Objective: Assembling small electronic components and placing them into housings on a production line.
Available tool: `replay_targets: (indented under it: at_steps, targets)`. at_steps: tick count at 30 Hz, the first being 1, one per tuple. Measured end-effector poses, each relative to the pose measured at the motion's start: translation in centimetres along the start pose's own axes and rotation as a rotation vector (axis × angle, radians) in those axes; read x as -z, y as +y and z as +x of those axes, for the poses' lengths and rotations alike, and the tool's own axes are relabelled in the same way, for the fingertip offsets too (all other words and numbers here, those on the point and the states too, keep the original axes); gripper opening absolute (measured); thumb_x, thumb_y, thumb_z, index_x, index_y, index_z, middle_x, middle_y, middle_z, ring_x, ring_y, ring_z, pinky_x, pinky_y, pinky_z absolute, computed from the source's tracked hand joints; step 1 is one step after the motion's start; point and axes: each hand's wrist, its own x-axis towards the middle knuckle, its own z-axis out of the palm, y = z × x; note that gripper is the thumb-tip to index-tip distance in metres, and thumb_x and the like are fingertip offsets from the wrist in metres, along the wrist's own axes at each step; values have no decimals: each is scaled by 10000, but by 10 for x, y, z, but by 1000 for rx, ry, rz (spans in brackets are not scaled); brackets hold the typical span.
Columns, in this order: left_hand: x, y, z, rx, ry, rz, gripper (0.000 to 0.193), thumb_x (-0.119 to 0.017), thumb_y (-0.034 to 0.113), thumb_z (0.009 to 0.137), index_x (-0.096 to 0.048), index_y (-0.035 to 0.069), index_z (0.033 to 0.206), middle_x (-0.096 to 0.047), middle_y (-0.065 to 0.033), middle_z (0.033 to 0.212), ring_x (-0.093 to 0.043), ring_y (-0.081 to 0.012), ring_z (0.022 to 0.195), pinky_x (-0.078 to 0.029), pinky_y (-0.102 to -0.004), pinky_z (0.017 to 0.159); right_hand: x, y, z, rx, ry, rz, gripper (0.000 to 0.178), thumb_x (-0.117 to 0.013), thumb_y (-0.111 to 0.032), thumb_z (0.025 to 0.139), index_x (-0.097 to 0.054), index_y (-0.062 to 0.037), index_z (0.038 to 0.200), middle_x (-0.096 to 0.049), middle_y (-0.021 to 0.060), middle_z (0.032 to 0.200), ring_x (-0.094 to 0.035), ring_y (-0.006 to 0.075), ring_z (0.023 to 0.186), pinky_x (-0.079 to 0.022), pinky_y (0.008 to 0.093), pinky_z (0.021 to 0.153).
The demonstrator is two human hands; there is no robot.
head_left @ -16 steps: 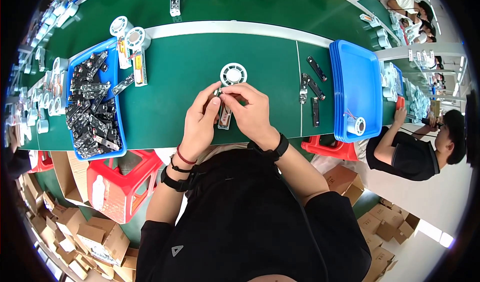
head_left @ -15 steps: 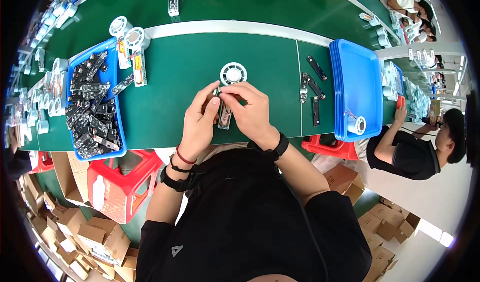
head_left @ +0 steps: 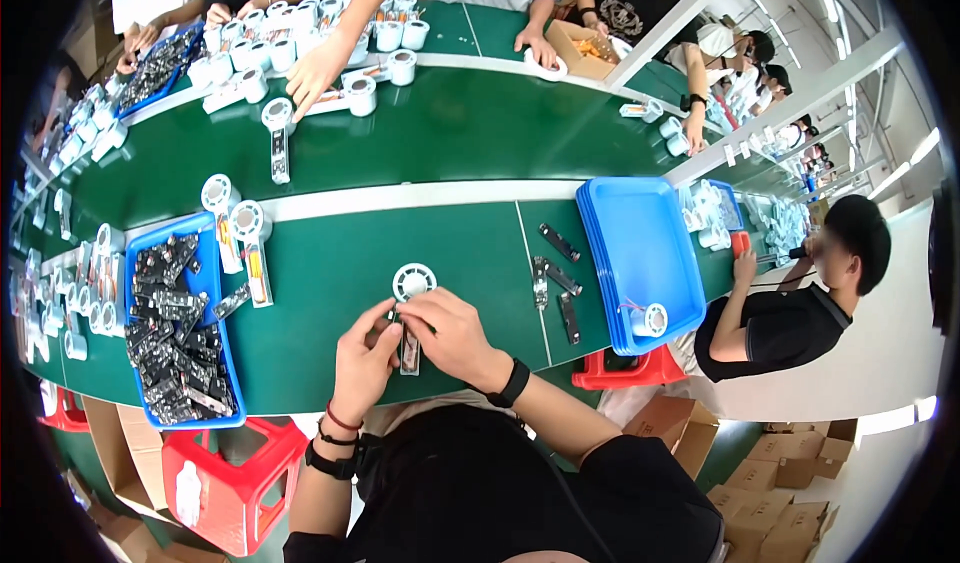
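Since left hand (head_left: pixel 364 365) and right hand (head_left: pixel 452 335) pinch one small, mostly hidden part (head_left: pixel 397 313) over the fan (head_left: pixel 414 282), any slip could drop it.

My left forearm (head_left: pixel 322 498) rose steeply while my right forearm (head_left: pixel 565 421) slanted inward. My left hand (head_left: pixel 364 361) and right hand (head_left: pixel 455 338) met before me, fingertips close together. Thumbs and fingers were bent, my right knuckles uppermost; how firmly either pinched was too small to tell.
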Motion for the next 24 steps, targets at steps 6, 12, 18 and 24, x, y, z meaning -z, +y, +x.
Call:
replay_targets:
  at_steps: [6,12,18,24]
  targets:
    - [2,4,3,-59,-20,116,343,-677,72,997,-658,-2,1332,-640,-6,848,-558,-56,589,-433,-227,493,9,0,5,113,-158,-97,241,-744,7,847,-712,-37,1082,-704,98,899,-680,295,798,-564,380,700]
    - [7,26,11,22,-53,198,352,-699,94,978,-669,-2,1315,-649,-22,829,-572,-69,551,-417,-240,445,7,2,16,208,-154,-100,233,-745,19,830,-707,-36,1053,-688,95,876,-668,297,780,-556,378,691]
    - [0,24,6,34,-49,132,348,-699,102,978,-670,0,1309,-650,-24,840,-580,-72,546,-423,-236,426,4,5,11,115,-97,-14,203,-711,7,870,-691,-29,1069,-674,101,874,-652,300,800,-554,384,715]
    - [-2,2,-1,-16,-17,29,365,-683,86,991,-645,-4,1343,-650,-26,869,-586,-66,569,-452,-225,437,2,-4,5,13,-102,2,178,-732,0,872,-688,-30,1042,-685,106,882,-662,309,812,-559,398,716]
